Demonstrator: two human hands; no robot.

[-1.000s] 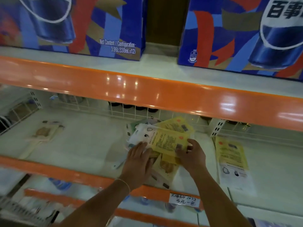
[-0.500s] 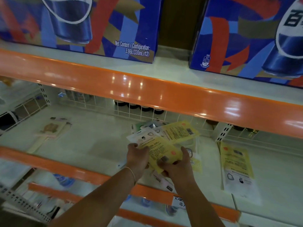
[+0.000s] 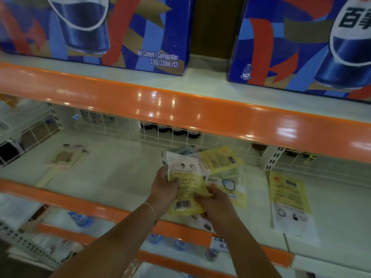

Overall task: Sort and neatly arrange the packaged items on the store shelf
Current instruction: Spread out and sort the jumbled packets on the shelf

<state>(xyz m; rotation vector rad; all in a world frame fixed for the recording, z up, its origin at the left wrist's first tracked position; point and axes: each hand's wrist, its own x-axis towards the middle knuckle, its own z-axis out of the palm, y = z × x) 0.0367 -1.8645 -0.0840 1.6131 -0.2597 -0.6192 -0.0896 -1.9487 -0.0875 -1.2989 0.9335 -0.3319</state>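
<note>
Both hands work at the middle shelf (image 3: pixel 112 173), near its front edge. The left hand (image 3: pixel 163 190) grips the left edge of a yellow-and-white packet (image 3: pixel 185 187), thumb on its face. The right hand (image 3: pixel 215 203) holds the lower right part of the same packet, fingers curled onto it; how many packets lie in this grip cannot be told, as the layers overlap.

Behind it, a second yellow packet (image 3: pixel 219 159) lies skewed, barcode to the far right. A rabbit-print packet (image 3: pixel 230 189) lies flat just right of the hands. A lone packet (image 3: pixel 289 199) lies well apart on the right section. A pale fan-shaped item (image 3: pixel 62 161) rests far left.

Risks, as judged:
- The held packet looks slick and limp; a loose pinch on one edge could let it slide out and drop over the orange shelf lip (image 3: pixel 84 203) to the bottles below.
- Squaring the stack could drag the skewed packet further askew, since they touch.
- A packet corner (image 3: pixel 206 225) under the right wrist overhangs the lip; a nudge from the forearm might tip it off.
- Mixed print faces may be sorted wrongly in this dim light.
</note>
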